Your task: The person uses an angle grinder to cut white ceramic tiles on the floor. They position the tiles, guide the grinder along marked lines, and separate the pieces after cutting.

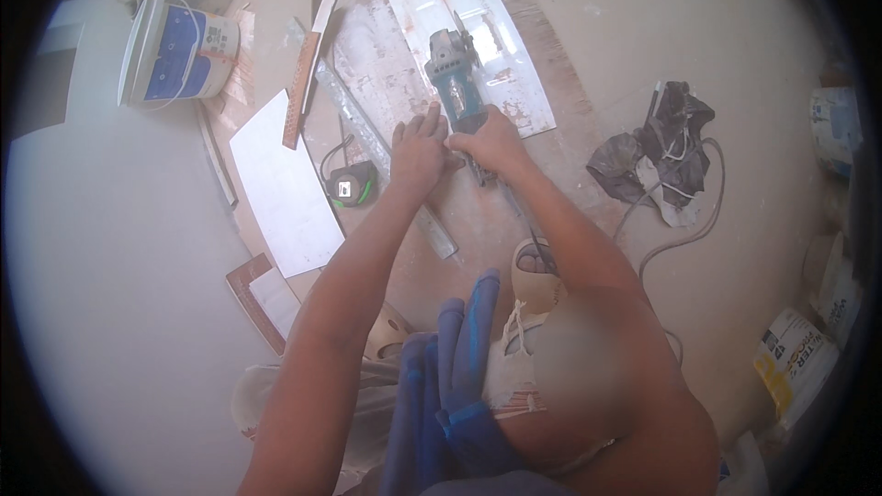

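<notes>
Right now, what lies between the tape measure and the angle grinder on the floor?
In the head view, a long metal straightedge lies between the tape measure and the angle grinder, with the left hand resting over it.

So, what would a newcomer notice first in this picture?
First, the blue angle grinder at top centre, lying on a glossy white tile. The right hand grips its handle and the left hand rests beside it. Then the white bucket on its side at upper left.

One angle grinder (457, 83), one tape measure (352, 186), one bucket (179, 50), two hands (418, 152).
</notes>
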A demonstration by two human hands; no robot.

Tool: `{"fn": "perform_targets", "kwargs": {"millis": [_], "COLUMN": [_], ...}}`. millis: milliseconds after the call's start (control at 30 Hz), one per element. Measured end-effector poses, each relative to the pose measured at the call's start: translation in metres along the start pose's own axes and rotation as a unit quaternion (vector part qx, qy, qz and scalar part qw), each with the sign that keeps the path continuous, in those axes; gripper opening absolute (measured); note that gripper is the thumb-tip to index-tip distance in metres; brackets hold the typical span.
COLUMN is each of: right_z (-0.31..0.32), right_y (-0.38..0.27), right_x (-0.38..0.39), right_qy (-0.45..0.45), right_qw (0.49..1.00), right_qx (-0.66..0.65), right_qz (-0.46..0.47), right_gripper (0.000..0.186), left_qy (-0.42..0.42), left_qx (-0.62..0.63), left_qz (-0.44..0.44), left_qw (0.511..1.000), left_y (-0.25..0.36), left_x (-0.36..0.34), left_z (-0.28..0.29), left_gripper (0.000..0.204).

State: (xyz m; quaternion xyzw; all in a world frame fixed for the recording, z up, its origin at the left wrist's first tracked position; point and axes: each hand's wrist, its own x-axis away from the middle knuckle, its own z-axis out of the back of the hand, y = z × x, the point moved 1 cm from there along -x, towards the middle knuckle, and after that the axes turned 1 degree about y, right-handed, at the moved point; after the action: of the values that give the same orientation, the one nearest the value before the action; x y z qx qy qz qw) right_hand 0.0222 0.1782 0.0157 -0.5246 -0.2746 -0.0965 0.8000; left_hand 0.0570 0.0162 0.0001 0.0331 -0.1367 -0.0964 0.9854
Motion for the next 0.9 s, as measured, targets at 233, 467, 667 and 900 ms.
{"fn": "perform_targets", "kwargs": {"millis": [233,467,667,900], "right_z": [0.001,-0.001,-0.003,0.001], "right_y": [0.001,0.01,0.014,0.011], "right_x": [0.011,0.013,0.021,0.037], "right_qy": [-0.002,-0.01,-0.009,-0.022], "right_qw": [1.0,1.0,0.999,0.999], "right_qx": [0.009,0.003,-0.036,-0.02], "right_qz": [-0.006,-0.008,-0.013,-0.045], "right_gripper": [0.081,0.079,0.082,0.084], "left_qy": [-0.004,0.007,0.009,0.006], "left_qx": [0.0,-0.015,-0.008,-0.011], "left_qz": [0.004,0.006,0.0,0.003], "left_qw": [1.0,1.0,1.0,1.0], "left_y": [-0.001,-0.003,-0.005,-0.003], "left_x": [0.001,0.001,0.003,0.003], "left_z": [0.001,-0.005,-0.007,-0.002], "left_gripper": [0.071,0.049,0.05,0.06]}}
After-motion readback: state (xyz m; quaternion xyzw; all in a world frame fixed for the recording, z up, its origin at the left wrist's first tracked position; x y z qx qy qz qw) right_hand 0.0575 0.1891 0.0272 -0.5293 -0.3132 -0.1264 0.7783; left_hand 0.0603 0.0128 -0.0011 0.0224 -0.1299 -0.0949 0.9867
